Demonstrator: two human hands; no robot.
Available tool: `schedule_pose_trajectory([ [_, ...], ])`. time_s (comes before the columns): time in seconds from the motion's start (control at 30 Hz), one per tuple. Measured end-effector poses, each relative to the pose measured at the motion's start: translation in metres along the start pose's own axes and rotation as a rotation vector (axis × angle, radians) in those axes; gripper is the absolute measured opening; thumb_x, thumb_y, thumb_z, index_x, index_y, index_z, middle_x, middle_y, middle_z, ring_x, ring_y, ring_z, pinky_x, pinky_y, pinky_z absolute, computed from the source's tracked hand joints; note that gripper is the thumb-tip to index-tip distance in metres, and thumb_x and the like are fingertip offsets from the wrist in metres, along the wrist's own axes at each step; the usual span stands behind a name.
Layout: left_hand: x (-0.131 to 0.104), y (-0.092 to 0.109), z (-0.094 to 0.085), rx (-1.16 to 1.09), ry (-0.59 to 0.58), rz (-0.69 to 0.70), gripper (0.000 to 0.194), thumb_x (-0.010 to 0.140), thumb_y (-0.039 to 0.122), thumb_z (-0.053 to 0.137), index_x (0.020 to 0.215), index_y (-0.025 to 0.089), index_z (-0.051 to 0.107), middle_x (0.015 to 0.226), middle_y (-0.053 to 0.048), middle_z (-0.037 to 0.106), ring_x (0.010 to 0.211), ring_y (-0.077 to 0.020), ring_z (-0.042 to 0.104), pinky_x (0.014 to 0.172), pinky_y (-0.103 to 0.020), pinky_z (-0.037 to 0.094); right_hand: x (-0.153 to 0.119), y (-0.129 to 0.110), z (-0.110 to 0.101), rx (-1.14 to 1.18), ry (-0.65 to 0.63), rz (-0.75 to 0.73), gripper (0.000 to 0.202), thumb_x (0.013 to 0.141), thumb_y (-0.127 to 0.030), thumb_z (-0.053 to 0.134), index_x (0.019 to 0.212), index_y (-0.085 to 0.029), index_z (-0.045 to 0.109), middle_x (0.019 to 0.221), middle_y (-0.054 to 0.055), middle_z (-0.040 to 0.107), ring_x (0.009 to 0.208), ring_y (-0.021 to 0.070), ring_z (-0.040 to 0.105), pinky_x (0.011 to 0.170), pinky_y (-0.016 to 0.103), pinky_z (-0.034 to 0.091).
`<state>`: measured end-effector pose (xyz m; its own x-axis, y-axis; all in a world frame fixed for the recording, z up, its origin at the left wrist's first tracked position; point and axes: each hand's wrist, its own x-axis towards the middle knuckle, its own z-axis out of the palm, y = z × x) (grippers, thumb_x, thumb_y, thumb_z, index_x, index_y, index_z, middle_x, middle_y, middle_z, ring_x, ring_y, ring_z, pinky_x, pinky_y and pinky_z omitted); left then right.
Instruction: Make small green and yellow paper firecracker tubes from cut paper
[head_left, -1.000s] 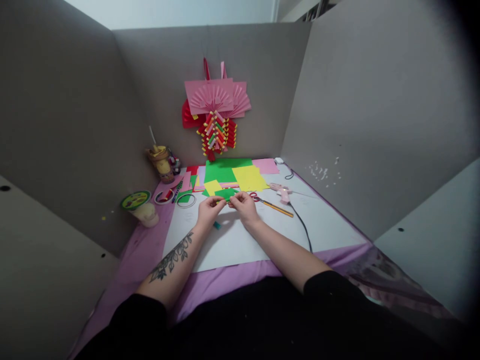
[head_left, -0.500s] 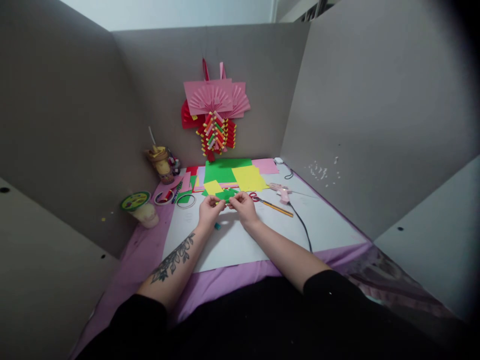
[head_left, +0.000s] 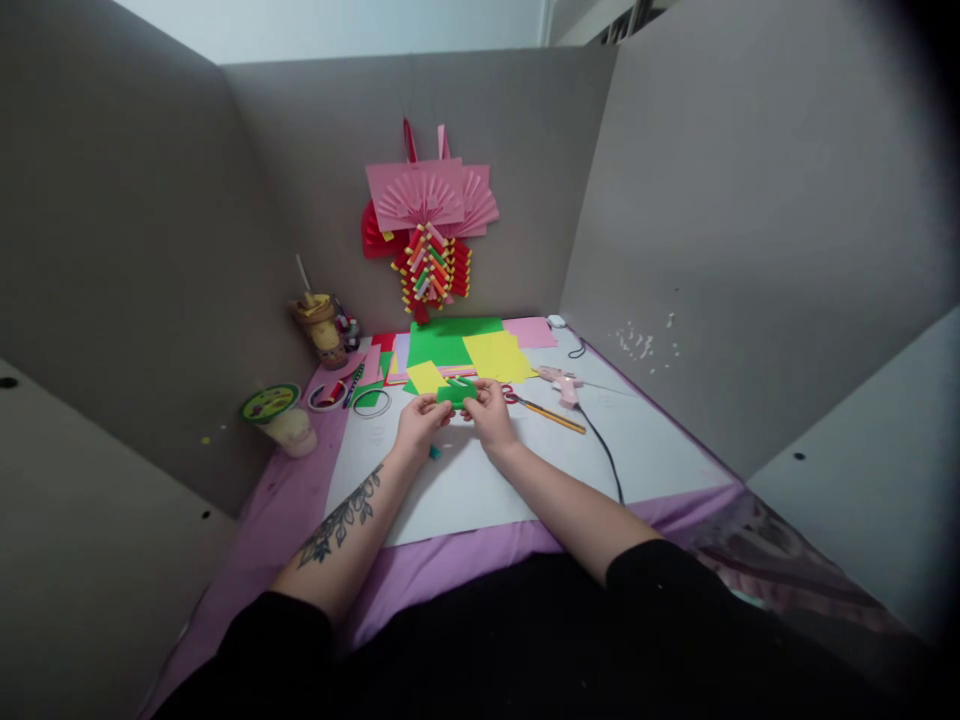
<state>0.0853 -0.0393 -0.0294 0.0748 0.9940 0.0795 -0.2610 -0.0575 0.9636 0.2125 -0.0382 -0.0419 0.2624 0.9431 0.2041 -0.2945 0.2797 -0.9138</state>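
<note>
A small piece of green paper [head_left: 454, 396] is held up over the white sheet between both hands. My left hand [head_left: 421, 420] pinches its left end, and my right hand [head_left: 489, 410] grips its right end. Behind it lie a yellow paper piece [head_left: 426, 376] and a large green sheet [head_left: 450, 342]. Close by my right hand are red-handled scissors [head_left: 509, 394], partly hidden. Below my left hand rests a small teal object [head_left: 435, 453] that I cannot make out.
To the right, a pink glue gun [head_left: 568, 388] trails a black cord past a yellow pencil-like stick [head_left: 559, 418]. Tape rolls [head_left: 373, 403] and two cups, one with a green lid [head_left: 270, 402], stand left. Paper fan decorations [head_left: 424, 200] hang on the grey back panel.
The green paper has been turned in my fingers and shows a broader face toward me. Both hands have shifted only slightly.
</note>
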Motion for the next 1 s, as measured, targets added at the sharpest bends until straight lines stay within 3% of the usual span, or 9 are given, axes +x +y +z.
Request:
schedule_pose_trajectory([
  [0.17, 0.003, 0.001, -0.004, 0.054, -0.085, -0.029, 0.036, 0.056, 0.036, 0.081, 0.079, 0.013, 0.066, 0.069, -0.005, 0.069, 0.062, -0.0148, 0.064, 0.059, -0.025, 0.046, 0.001, 0.000, 0.000, 0.016, 0.014, -0.008, 0.034, 0.062, -0.022, 0.056, 0.092, -0.024, 0.042, 0.063, -0.009, 0.056, 0.046, 0.0088, 0.051, 0.046, 0.021, 0.041],
  [0.43, 0.002, 0.002, -0.006, 0.119, 0.025, -0.046, 0.037, 0.055, 0.040, 0.082, 0.071, 0.013, 0.062, 0.058, 0.000, 0.063, 0.057, -0.0137, 0.063, 0.054, -0.022, 0.044, 0.002, 0.005, -0.002, -0.006, -0.014, -0.029, 0.027, 0.065, -0.022, 0.056, 0.089, -0.022, 0.046, 0.064, -0.007, 0.059, 0.050, 0.0092, 0.055, 0.048, 0.020, 0.043],
  [0.63, 0.003, 0.001, -0.010, 0.106, -0.059, -0.035, 0.035, 0.056, 0.037, 0.082, 0.077, 0.013, 0.066, 0.067, -0.002, 0.068, 0.060, -0.0132, 0.064, 0.058, -0.022, 0.046, 0.003, 0.011, -0.004, -0.035, -0.062, 0.033, 0.024, 0.068, -0.022, 0.055, 0.091, -0.022, 0.050, 0.064, -0.005, 0.061, 0.052, 0.0112, 0.059, 0.050, 0.022, 0.047],
  [1.0, 0.003, 0.005, -0.011, 0.253, 0.059, 0.082, 0.031, 0.064, 0.038, 0.076, 0.076, 0.013, 0.063, 0.059, -0.002, 0.065, 0.058, -0.0146, 0.065, 0.054, -0.022, 0.045, 0.008, 0.012, -0.005, 0.023, -0.127, 0.117, 0.022, 0.066, -0.020, 0.060, 0.087, -0.020, 0.053, 0.064, -0.003, 0.065, 0.058, 0.0122, 0.065, 0.055, 0.022, 0.053],
])
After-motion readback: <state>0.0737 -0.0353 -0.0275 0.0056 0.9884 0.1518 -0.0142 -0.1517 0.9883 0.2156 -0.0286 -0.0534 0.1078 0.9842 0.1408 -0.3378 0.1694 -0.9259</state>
